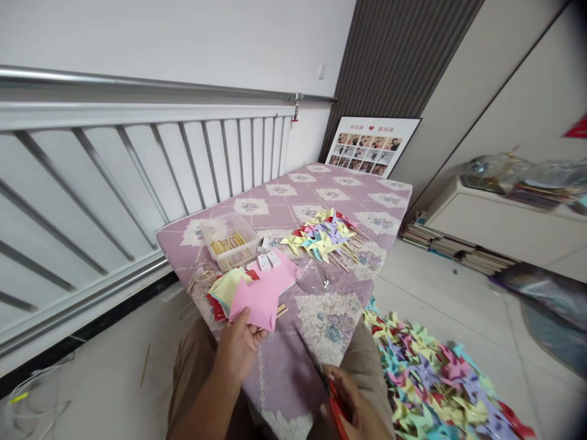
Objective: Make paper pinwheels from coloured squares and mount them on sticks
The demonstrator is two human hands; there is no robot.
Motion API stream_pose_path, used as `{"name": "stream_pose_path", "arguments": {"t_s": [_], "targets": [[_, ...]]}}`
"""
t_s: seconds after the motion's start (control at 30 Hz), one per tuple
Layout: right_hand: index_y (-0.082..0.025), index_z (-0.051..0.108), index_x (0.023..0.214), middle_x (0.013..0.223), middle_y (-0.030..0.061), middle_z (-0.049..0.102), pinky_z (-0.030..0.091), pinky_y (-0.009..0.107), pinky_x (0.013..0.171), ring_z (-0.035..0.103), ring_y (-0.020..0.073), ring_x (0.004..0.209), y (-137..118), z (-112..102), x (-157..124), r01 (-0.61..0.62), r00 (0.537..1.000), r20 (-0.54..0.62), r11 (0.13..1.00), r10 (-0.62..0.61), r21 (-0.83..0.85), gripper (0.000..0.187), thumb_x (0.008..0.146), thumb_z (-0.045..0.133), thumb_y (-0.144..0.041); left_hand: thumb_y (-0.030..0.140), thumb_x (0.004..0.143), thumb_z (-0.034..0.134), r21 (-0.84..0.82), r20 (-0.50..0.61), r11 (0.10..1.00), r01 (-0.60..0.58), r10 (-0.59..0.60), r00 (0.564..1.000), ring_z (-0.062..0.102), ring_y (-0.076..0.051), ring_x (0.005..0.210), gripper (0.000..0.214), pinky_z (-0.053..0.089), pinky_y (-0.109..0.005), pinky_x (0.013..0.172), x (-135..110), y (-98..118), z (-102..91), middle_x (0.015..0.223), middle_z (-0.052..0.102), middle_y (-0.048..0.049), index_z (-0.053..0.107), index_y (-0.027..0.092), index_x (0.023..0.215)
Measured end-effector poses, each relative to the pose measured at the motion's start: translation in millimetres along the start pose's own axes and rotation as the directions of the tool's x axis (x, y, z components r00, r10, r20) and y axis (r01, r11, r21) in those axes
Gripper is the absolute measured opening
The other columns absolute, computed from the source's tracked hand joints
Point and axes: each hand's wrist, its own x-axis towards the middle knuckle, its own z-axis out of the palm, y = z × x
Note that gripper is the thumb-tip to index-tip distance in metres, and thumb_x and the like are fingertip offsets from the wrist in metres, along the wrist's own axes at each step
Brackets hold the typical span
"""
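Observation:
A pink sheet of paper [257,300] is pinched in my left hand [241,342] above the near edge of the cloth-covered table. Red-handled scissors [337,406] are in my right hand [355,406], low at the near right, with the dark blades pointing up and left, apart from the paper. Under and behind the held sheet lie more pink paper [287,272], pale yellow paper [224,288] and some red sheets. Two small white boxes [269,261] rest on the pink paper. Several thin wooden sticks [281,310] poke out beside the held sheet.
Behind the papers stands a clear plastic box [250,241] of short sticks. Finished paper pinwheels [323,235] lie in a pile on the table [330,195]. A large heap of pinwheels [431,379] covers the floor at right. A white radiator [151,171] runs along the left.

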Motion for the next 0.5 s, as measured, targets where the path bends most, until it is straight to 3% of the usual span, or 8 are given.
{"name": "stream_pose_path", "arguments": {"t_s": [0.13, 0.2, 0.3, 0.5], "targets": [[-0.015, 0.057, 0.12, 0.08, 0.0076, 0.073, 0.055, 0.03, 0.062, 0.068, 0.0221, 0.067, 3.1, -8.9, 28.1, 0.0, 0.983, -0.177, 0.956, -0.054, -0.294, 0.044, 0.083, 0.05, -0.038, 0.031, 0.065, 0.081, 0.0, 0.045, 0.998, 0.055, -0.055, 0.997, 0.061, -0.012, 0.061, 0.034, 0.046, -0.024, 0.054, -2.2, -2.1, -9.9, 0.073, 0.066, 0.0025, 0.057, 0.02, 0.086], [-0.012, 0.059, 0.118, 0.076, 0.0083, 0.072, 0.054, 0.033, 0.064, 0.068, 0.0238, 0.068, 3.5, -13.1, 46.1, 0.027, 0.979, -0.17, 0.893, -0.115, -0.449, 0.044, 0.082, 0.049, -0.033, 0.035, 0.064, 0.081, 0.023, 0.081, 0.995, 0.101, -0.103, 0.991, 0.062, -0.013, 0.063, 0.036, 0.046, -0.025, 0.054, -7.4, -14.2, -14.6, 0.075, 0.068, 0.0005, 0.056, 0.019, 0.085], [-0.011, 0.06, 0.119, 0.09, 0.0135, 0.073, 0.054, 0.036, 0.073, 0.069, 0.0274, 0.083, 0.5, -16.2, 71.5, 0.055, 0.969, -0.155, 0.78, -0.192, -0.623, 0.043, 0.08, 0.051, -0.027, 0.04, 0.062, 0.082, 0.103, 0.082, 0.983, 0.155, -0.163, 0.983, 0.062, -0.015, 0.062, 0.041, 0.044, -0.026, 0.053, -13.7, -37.2, -22.5, 0.074, 0.068, -0.003, 0.057, 0.017, 0.084], [-0.015, 0.058, 0.123, 0.103, 0.0147, 0.072, 0.05, 0.033, 0.081, 0.068, 0.0271, 0.096, -4.6, -13.3, 103.2, 0.051, 0.969, -0.124, 0.663, -0.214, -0.747, 0.039, 0.086, 0.053, -0.023, 0.033, 0.061, 0.084, 0.1, 0.119, 0.986, 0.137, -0.148, 0.982, 0.064, -0.015, 0.069, 0.039, 0.048, -0.028, 0.062, -10.4, -57.8, -34.0, 0.082, 0.071, -0.0042, 0.063, 0.016, 0.089]]}}
